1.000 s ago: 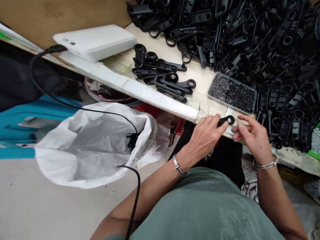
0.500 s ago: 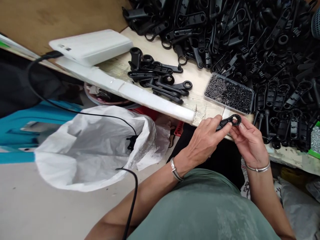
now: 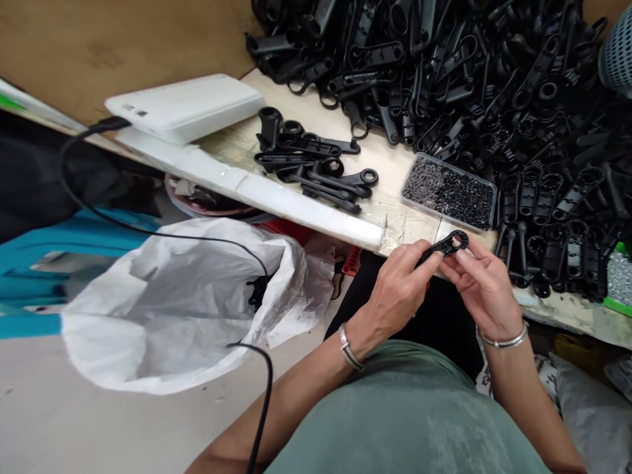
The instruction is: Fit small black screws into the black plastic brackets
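Observation:
My left hand [image 3: 395, 293] is closed around the shaft of a black plastic lever [image 3: 447, 246] with a ring at its end, held over the table's front edge. My right hand [image 3: 481, 283] pinches at the ring end of the same lever with thumb and fingertips. Just beyond the lever sits a clear shallow tray [image 3: 448, 192] filled with small dark screws. A small heap of the same black levers [image 3: 316, 161] lies to the left of the tray.
A large pile of black plastic levers [image 3: 494, 85] covers the table's far right. A white power bank [image 3: 185, 106] with a black cable [image 3: 148, 227] rests at the left edge. Below the table hangs an open white plastic bag [image 3: 187, 296]. A teal stool [image 3: 59, 257] stands at left.
My right hand has moved in from beside the lever and closed its fingertips on the ring end. Both hands lifted the lever slightly toward the screw tray.

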A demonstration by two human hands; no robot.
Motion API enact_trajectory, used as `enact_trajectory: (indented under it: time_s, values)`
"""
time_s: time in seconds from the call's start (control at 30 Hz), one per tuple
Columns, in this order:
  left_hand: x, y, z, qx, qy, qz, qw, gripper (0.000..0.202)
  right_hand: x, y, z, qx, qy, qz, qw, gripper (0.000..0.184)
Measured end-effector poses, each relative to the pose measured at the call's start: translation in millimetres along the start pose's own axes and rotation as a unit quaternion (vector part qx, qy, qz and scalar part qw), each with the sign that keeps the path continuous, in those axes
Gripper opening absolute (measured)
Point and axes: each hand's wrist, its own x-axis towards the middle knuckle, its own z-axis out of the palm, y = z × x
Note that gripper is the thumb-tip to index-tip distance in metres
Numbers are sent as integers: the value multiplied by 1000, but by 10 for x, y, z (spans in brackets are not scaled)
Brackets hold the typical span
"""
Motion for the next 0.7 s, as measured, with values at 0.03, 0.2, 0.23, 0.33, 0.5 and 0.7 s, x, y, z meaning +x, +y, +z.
enact_trajectory:
  time_s: [0.03, 0.2, 0.23, 0.33, 0.5, 0.7]
  values:
    - [0, 8, -8, 3, 0, 3, 1000, 25, -5, 19, 19, -1, 14, -6, 1000, 40]
    - [-31, 47, 9, 8, -6, 28, 1000, 32, 39, 61, 68, -62, 34, -39, 997, 40]
    - [-39, 57, 24, 9, -6, 28, 1000, 33, 51, 46, 80, -93, 30, -49, 994, 39]
    - [-43, 83, 60, 14, -7, 15, 1000, 32, 71, -35, 125, -179, 11, -68, 981, 36]
    - [42, 54, -35, -28, -59, 41, 997, 33, 44, -239, 39, -256, -18, -71, 964, 45]
    - [146, -40, -299, -9, 0, 26, 1000, 41, -95, -772, -671, -392, 119, -192, 892, 50]
